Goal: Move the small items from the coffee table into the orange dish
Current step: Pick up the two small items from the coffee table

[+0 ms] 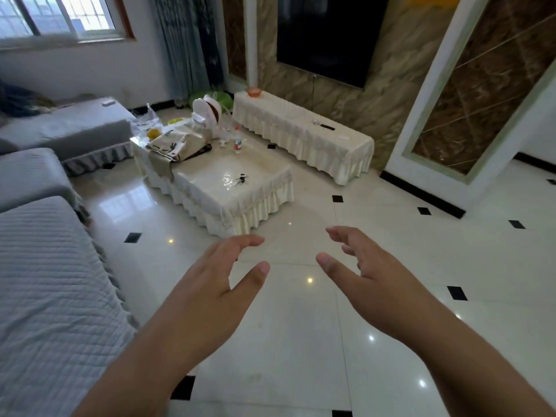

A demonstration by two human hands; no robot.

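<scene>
A coffee table [264, 173] with a cream skirted cover stands in the middle of the room. A small dark bunch of keys [240, 178] lies near its front right part. The orange dish [253, 91] sits at the far left end of the long TV bench [301, 130] by the wall. My left hand [216, 284] and my right hand [364, 278] are stretched out in front of me above the floor, well short of the table. Both are empty with fingers spread.
On the table's far half lie a beige bag [177, 142], a plastic bottle [237, 141], a white fan [206, 111] and yellow fruit [152, 133]. Grey sofas [45, 266] line the left. A remote [327, 127] lies on the bench. The tiled floor [301, 326] is glossy.
</scene>
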